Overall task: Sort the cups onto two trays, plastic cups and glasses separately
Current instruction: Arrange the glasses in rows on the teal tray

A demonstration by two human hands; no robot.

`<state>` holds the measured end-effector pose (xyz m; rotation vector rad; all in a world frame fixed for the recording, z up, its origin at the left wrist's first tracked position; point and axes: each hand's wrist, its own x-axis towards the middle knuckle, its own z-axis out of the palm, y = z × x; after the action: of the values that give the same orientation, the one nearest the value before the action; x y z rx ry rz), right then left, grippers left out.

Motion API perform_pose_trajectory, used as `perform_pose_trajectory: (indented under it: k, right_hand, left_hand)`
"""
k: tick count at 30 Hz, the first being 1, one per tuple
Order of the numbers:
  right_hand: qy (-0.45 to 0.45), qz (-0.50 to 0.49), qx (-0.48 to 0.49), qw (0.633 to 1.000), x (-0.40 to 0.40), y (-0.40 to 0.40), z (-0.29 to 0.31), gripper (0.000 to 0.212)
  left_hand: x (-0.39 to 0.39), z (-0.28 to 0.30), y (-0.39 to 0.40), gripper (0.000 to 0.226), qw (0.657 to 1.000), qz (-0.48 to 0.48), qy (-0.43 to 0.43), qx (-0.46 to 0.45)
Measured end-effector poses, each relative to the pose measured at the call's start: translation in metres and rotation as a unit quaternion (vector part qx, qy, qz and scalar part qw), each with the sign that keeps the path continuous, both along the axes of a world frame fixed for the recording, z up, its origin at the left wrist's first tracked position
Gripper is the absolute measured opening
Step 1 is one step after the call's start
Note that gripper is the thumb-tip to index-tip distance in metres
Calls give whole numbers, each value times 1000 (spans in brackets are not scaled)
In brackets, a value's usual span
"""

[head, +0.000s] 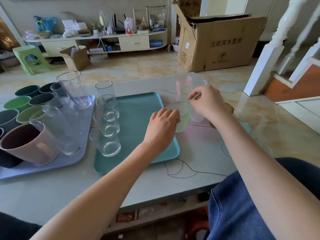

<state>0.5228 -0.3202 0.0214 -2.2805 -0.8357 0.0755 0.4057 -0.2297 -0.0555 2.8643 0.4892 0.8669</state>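
Right now my left hand (161, 122) is curled around a pale green frosted cup (180, 116) that stands on the bench (52, 196) just off the right edge of the teal tray (138, 122); my fingers (171, 114) wrap its near side just under the rim. My right hand (207, 103) is just beyond it, thumb and forefinger pinched together at the rim of a frosted clear cup (195, 111), which stands touching or nearly touching the green one; I cannot tell whether the pinch really closes on the rim. Behind these two a faint pinkish translucent cup (181, 84) stands, blurred.

On the teal tray, along its left side, clear glasses (109, 135) stand upright in a close row running away from me. To the left, the lilac tray (52, 163) carries the rest: green cups (17, 103), dark grey and dark teal ones (41, 99), a pink mug with a handle (29, 144) nearest me, and several tall clear tumblers (74, 89) on its right half.

My knee in blue denim (233, 205) shows at the lower right, under my right forearm. Beyond the bench, on the tiled floor, stand a large cardboard box (216, 42), a green plastic stool (29, 58) and a low cabinet (103, 40) crowded with odds and ends.
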Motion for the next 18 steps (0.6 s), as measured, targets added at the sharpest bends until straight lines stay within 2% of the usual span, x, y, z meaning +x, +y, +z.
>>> perform_pose_trajectory:
  k: [5, 7, 9, 12, 14, 18]
  right_hand:
    - [42, 133, -53, 989, -22, 54, -25, 44]
    - [32, 174, -66, 982, -32, 78, -35, 50]
    - [23, 180, -55, 982, -39, 96, -41, 66]
    - [73, 156, 13, 985, -49, 118, -53, 85]
    - [110, 176, 43, 977, -58, 132, -67, 86]
    - [61, 213, -68, 973, -61, 140, -106, 80]
  left_hand:
    - [-9, 13, 43, 18, 996, 86, 29, 15]
    - [-6, 21, 62, 22, 992, 117, 50, 24]
    - [0, 32, 86, 24, 986, 146, 75, 36]
    - [16, 45, 127, 16, 981, 171, 91, 23]
    - [27, 45, 153, 12, 977, 188, 101, -8]
    - [36, 30, 198, 11, 971, 197, 114, -67]
